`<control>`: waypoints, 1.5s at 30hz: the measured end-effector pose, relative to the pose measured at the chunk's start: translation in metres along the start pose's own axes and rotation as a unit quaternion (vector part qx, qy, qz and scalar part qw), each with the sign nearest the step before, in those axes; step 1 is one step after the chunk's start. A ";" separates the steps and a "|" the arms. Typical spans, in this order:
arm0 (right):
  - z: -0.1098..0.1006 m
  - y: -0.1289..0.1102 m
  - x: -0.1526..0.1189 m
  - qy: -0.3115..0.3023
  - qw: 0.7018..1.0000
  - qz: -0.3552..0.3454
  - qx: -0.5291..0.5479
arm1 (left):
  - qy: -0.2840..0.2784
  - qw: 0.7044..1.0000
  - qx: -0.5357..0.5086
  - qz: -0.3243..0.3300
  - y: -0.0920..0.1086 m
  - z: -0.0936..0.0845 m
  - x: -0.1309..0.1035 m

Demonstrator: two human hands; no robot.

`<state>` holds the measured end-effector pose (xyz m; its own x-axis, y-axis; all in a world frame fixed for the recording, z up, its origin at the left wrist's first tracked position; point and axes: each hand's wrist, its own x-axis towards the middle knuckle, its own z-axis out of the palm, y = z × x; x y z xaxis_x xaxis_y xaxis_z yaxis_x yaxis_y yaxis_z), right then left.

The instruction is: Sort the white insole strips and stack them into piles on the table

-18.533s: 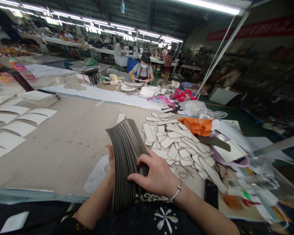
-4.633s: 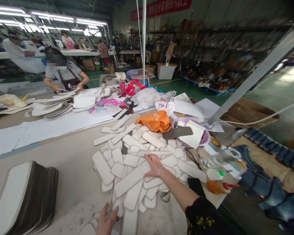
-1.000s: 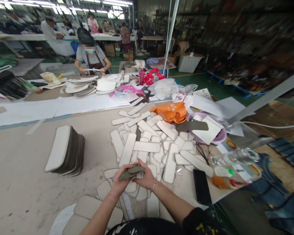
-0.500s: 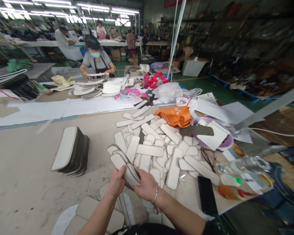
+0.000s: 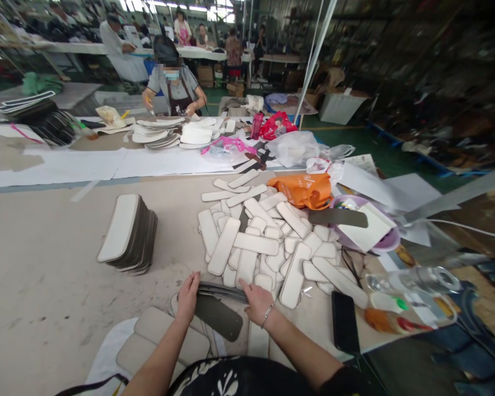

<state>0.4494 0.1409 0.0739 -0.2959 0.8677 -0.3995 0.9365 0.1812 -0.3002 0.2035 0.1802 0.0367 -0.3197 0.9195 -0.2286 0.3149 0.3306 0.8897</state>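
At the lower centre of the frame, the left hand (image 5: 187,298) and right hand (image 5: 259,303) grip opposite ends of a thin grey bundle (image 5: 223,291). Pale pieces (image 5: 256,243) lie heaped on the bench (image 5: 45,247) right of centre; a stack (image 5: 119,228) stands left.

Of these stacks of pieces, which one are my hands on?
The thin stack, held between your left hand and right hand. The tall stack to its left and the white stacks across the table have neither hand on them.
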 end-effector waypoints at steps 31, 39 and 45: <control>0.074 0.113 -0.072 0.182 0.944 0.102 0.256 | -0.316 0.929 0.142 0.132 0.002 0.023 -0.015; 0.054 0.087 -0.064 0.144 0.964 0.043 0.220 | -0.306 0.929 0.156 0.141 -0.013 0.024 -0.015; 0.021 0.071 -0.078 0.148 0.983 -0.035 0.103 | -0.359 0.906 0.147 0.169 -0.011 0.017 -0.018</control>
<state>0.5346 0.0763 0.0657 -0.2610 0.9589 -0.1113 0.8490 0.1732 -0.4992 0.2214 0.1640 0.0243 0.4706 0.8446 -0.2554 0.5444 -0.0502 0.8373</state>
